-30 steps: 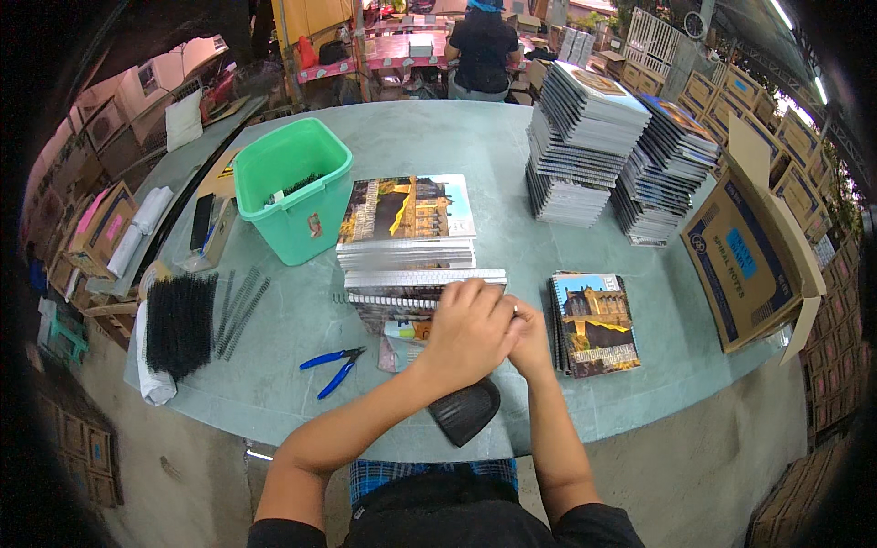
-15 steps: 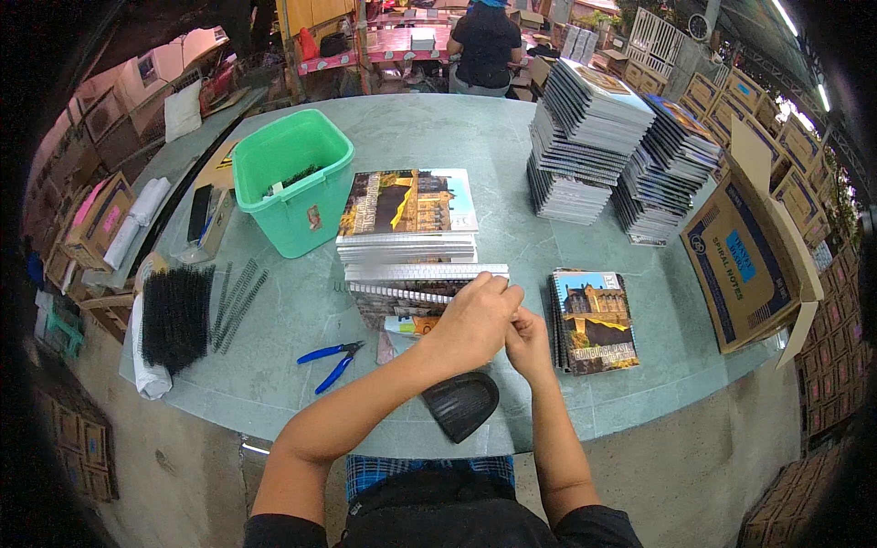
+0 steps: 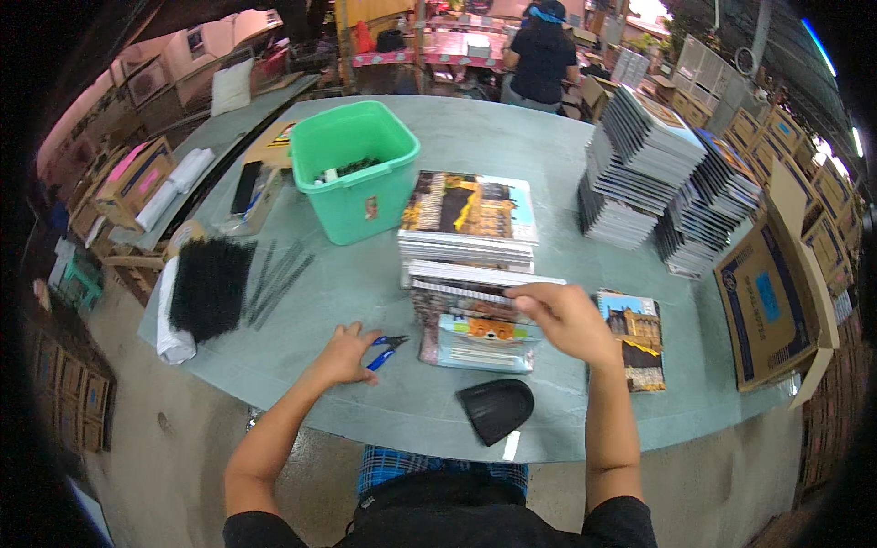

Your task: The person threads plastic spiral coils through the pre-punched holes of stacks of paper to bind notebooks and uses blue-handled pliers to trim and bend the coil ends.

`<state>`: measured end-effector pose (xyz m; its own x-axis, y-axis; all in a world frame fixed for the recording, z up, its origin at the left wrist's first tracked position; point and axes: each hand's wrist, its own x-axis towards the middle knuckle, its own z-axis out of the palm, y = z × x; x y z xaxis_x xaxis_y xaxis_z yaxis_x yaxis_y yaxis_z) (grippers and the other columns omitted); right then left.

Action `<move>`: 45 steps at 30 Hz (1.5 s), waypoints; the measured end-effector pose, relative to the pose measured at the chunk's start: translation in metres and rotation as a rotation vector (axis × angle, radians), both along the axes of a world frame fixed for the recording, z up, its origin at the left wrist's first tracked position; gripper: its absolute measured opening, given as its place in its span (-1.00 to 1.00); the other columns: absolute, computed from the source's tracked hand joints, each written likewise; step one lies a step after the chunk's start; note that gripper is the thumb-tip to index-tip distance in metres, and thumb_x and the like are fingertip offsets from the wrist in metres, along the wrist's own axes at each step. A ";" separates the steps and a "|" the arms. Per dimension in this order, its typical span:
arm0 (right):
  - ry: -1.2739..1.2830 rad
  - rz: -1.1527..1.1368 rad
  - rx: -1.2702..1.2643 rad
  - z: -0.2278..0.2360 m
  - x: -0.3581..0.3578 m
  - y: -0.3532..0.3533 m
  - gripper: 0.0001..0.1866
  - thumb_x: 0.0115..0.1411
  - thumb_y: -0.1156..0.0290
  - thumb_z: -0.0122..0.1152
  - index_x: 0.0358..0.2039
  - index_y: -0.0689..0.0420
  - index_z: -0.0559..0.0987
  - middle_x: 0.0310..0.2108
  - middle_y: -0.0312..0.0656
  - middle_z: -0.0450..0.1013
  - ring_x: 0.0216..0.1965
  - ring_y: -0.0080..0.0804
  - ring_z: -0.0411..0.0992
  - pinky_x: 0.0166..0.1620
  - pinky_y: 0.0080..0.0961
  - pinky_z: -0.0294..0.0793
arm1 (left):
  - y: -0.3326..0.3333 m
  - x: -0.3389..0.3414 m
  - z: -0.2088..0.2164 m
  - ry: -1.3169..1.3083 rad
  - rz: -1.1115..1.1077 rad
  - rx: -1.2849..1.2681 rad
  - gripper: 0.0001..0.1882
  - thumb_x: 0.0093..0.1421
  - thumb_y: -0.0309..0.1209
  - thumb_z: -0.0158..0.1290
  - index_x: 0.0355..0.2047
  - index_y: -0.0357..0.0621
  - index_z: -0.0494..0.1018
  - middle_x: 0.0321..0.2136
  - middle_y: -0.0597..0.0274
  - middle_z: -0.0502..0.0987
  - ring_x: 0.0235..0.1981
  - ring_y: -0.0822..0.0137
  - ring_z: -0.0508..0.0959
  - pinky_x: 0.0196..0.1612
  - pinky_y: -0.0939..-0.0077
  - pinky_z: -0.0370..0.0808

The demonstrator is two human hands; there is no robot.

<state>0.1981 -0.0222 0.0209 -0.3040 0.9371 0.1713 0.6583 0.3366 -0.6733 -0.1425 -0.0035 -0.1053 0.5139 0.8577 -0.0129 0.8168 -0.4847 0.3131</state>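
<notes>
Pliers (image 3: 382,348) with blue handles lie on the green table (image 3: 475,146), left hand (image 3: 347,354) closing over them; right hand (image 3: 566,320) pinches the spiral-bound calendar (image 3: 475,333), just beside.

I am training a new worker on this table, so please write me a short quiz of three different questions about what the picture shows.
1. True or false: the left hand rests on the blue-handled pliers.
2. Multiple choice: the right hand is at
A. the green bin
B. the top edge of the booklet in front of the person
C. the black pad
3. Fill in: the loose black strips lie to the ____ of the pliers.

Key: 1 true; 2 B; 3 left
</notes>
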 end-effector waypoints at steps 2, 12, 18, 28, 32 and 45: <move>-0.210 0.066 0.132 -0.001 -0.045 0.013 -0.75 0.14 0.33 0.14 -0.21 0.18 0.57 -0.36 0.02 0.52 -0.35 -0.22 0.52 -0.26 -0.44 0.46 | 0.003 -0.011 -0.005 0.044 0.082 -0.054 -0.39 -0.13 -0.41 0.20 0.02 -0.02 0.36 -0.17 -0.07 0.38 -0.15 -0.06 0.37 -0.10 0.14 0.36; 0.121 0.073 0.128 -0.015 -0.100 0.045 -0.78 -0.01 0.50 0.22 -0.27 0.15 0.59 -0.36 -0.02 0.53 -0.36 -0.07 0.51 -0.24 -0.31 0.48 | -0.022 0.042 0.058 -0.964 0.201 -0.680 -0.62 0.13 -0.28 -0.01 -0.10 -0.23 0.31 -0.41 0.21 0.43 -0.43 0.42 0.46 -0.39 0.51 0.40; 0.015 0.177 0.087 -0.009 -0.103 0.048 -0.69 -0.04 0.59 0.16 -0.23 0.06 0.60 -0.35 -0.08 0.53 -0.31 -0.09 0.47 -0.17 -0.31 0.45 | -0.018 0.053 0.070 -0.975 0.282 -0.736 -0.64 0.17 -0.30 -0.07 -0.05 -0.21 0.30 -0.40 0.25 0.45 -0.47 0.42 0.48 -0.42 0.51 0.40; 0.015 0.061 0.180 -0.010 -0.108 0.043 -0.70 -0.13 0.62 0.20 -0.29 0.16 0.61 -0.24 -0.10 0.41 -0.19 -0.14 0.42 -0.12 -0.35 0.43 | -0.006 0.051 0.078 -0.405 0.254 -0.198 -0.69 0.16 -0.33 0.03 -0.13 -0.23 0.37 -0.37 0.16 0.54 -0.52 0.21 0.54 -0.47 0.34 0.45; -0.005 -0.016 0.198 -0.012 -0.110 0.045 -0.79 -0.17 0.55 0.29 -0.43 0.28 0.60 -0.26 -0.07 0.38 -0.23 -0.13 0.42 -0.16 -0.37 0.43 | -0.011 0.046 0.067 -1.086 0.177 -0.980 -0.66 0.21 -0.27 -0.07 -0.11 -0.25 0.38 -0.38 0.03 0.55 -0.44 0.10 0.58 -0.41 0.23 0.48; -0.003 0.090 0.099 0.027 -0.111 0.070 -0.64 -0.21 0.39 0.42 -0.37 0.30 0.59 -0.25 -0.02 0.38 -0.34 -0.17 0.44 -0.21 -0.32 0.45 | -0.020 0.029 0.058 -0.830 0.126 -0.791 -0.55 0.23 -0.09 -0.08 -0.13 -0.28 0.35 -0.47 0.12 0.46 -0.43 0.28 0.50 -0.35 0.38 0.42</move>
<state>0.0875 0.0473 0.0478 -0.3872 0.8845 0.2602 0.6241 0.4592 -0.6322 -0.1139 -0.0239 -0.0470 0.5270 0.8066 -0.2677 0.2456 0.1569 0.9566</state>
